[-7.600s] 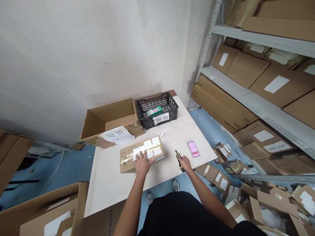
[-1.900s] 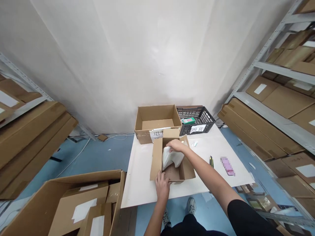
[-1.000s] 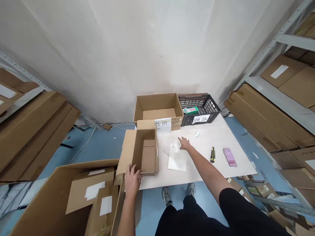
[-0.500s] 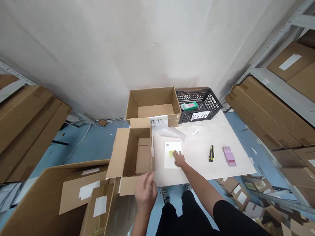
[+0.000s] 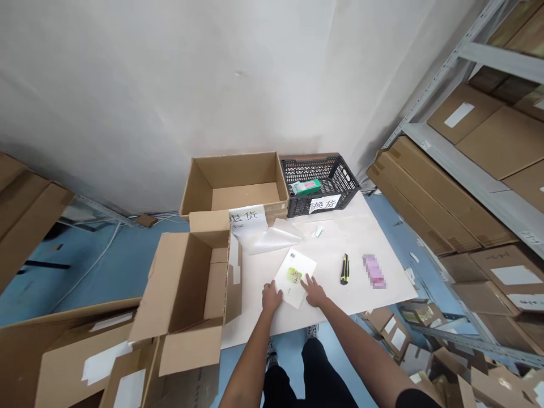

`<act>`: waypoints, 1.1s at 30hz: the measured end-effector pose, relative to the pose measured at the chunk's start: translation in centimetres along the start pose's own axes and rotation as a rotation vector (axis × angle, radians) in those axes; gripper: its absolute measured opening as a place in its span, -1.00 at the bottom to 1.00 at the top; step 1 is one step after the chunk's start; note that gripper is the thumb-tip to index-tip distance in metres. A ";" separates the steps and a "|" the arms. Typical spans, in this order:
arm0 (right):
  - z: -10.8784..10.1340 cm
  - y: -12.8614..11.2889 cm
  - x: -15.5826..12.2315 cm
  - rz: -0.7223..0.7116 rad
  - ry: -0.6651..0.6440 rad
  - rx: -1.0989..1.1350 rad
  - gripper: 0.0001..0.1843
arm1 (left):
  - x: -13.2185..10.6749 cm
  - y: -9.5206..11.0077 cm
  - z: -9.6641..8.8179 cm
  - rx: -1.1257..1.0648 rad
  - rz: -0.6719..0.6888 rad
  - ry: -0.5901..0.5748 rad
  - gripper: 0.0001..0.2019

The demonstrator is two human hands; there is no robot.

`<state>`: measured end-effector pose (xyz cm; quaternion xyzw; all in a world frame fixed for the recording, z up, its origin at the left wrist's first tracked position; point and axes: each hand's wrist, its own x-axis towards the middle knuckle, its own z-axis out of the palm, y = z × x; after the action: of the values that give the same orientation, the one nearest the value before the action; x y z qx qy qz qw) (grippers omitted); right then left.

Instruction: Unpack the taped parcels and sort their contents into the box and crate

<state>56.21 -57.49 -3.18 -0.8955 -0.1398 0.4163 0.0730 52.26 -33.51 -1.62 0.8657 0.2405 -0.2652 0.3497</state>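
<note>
The step seems to be handling the white packet [image 5: 294, 279], flat between the left grip [image 5: 271, 297], pinch unclear, and the right grip [image 5: 315, 293], fingers spread; lifting would need firmer edge contact.

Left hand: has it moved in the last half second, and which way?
Yes: rightward, nearer the utility knife; the left hand now touches the flat white item.

Left: flapped carton [image 5: 187, 283] blocks | far: plastic wrap [image 5: 276, 238], black crate [image 5: 298, 208] in way | right hand [image 5: 315, 292] to utility knife [image 5: 344, 270]: passable gap
</note>
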 end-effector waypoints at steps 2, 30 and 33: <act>0.0 0.9 0.1 -0.036 -0.003 0.018 -0.04 | 1.4 0.2 0.6 -0.021 -0.069 -0.012 -0.42; -9.3 8.3 -4.6 -0.129 0.127 0.756 0.02 | -7.2 15.0 0.6 -0.469 0.430 0.003 -0.61; -14.5 7.9 -7.1 -0.324 0.158 1.117 0.01 | -10.2 17.7 -5.7 -0.643 0.539 -0.147 -0.42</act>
<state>64.46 -67.46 9.33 -0.7170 -0.0285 0.3425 0.6065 56.97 -43.02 16.71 0.7233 0.0504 -0.1365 0.6751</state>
